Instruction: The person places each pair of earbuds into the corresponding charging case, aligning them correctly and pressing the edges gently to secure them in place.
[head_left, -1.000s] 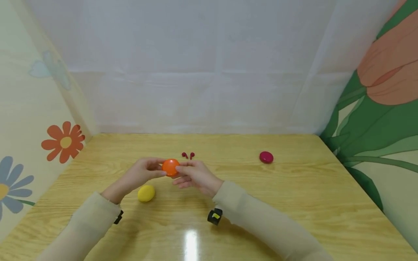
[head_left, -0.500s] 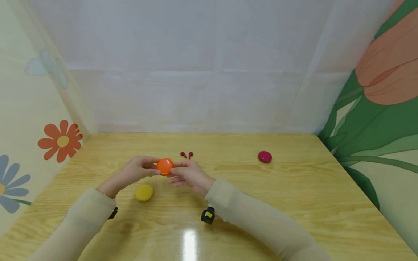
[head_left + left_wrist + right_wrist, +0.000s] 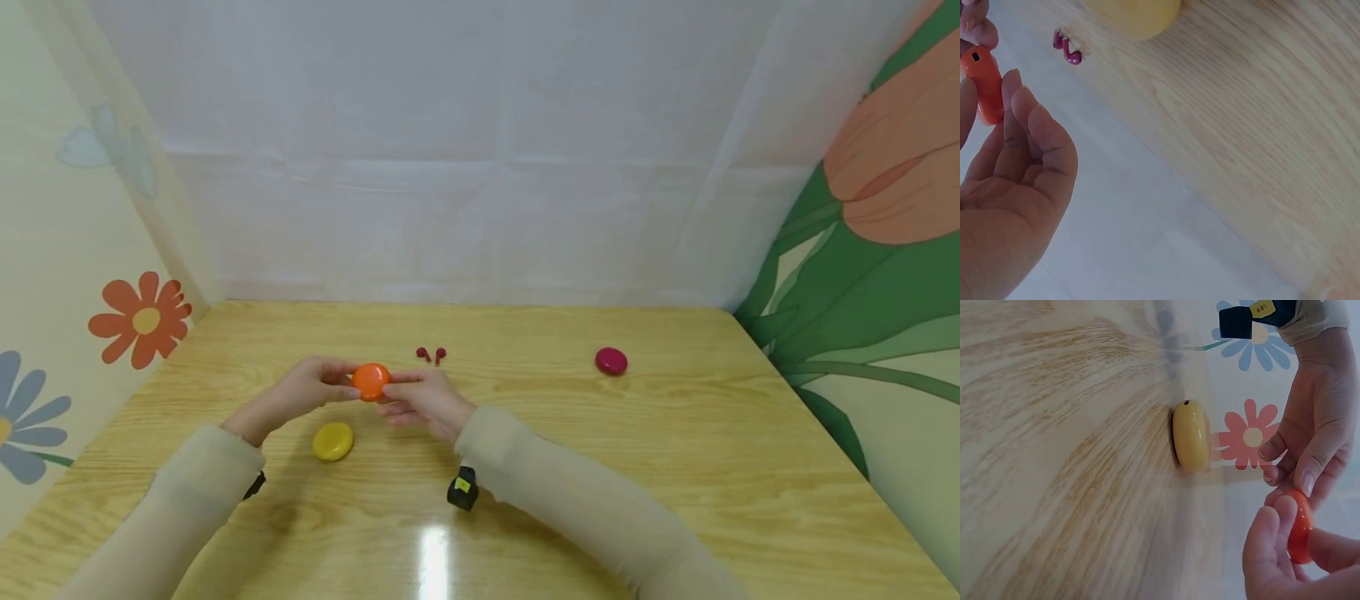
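Observation:
Both hands hold a round, glossy orange earbud case above the table. My left hand pinches its left side between thumb and fingers. On the right side, my right hand grips it with the thumb in front. A small dark port shows on the narrow edge of the orange case in the left wrist view; its lid looks closed. Below the hands a similar yellow case sits on the table. Just beyond the right hand lie two dark red earbuds, side by side.
A dark red round case rests far to the right on the wooden table. A white sheet hangs behind the table's back edge. Flower-printed panels stand at both sides.
Both hands have shifted a little to the left with the orange earbud case between them. The yellow case, the earbuds and the dark red case lie where they were.

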Tool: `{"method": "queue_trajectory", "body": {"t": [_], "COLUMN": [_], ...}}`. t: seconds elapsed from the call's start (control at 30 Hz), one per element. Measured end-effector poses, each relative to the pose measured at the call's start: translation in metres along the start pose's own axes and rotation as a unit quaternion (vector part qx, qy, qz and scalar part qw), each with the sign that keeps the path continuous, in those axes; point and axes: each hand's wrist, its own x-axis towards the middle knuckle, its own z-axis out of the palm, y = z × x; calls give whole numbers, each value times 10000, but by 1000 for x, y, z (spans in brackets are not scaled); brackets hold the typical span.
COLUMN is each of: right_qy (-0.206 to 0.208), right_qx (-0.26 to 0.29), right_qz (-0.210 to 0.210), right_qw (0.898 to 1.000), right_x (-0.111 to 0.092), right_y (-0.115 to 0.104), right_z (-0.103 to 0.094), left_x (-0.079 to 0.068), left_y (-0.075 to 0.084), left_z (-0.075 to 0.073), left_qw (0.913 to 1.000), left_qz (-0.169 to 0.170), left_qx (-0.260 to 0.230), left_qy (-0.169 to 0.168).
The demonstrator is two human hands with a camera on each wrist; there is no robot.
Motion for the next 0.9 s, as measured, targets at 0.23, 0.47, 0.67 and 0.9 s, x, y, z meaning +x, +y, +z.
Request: {"method": "queue_trajectory", "body": {"t": [0.23, 0.47, 0.67, 0.9], "right_qy": [161, 430, 437, 460], "right_qx": [272, 566, 443, 275], "right_qz": [-80, -124, -69, 212], "right_qw": [9995, 9974, 9980, 9983], "right_x": [13, 14, 19, 33], "right_y": [5, 9, 12, 14], "right_z": [10, 19, 21, 24], "left_x": [1, 2, 5, 10], "left_y": [-8, -13, -18, -22], "left_z": [-5, -6, -9, -11], "left_qw": [9999, 9997, 9987, 9964], "left_qz": [-78, -198, -505, -842], "left_qx": [23, 89, -5, 49], "left_qy": [85, 114, 76, -18]}}
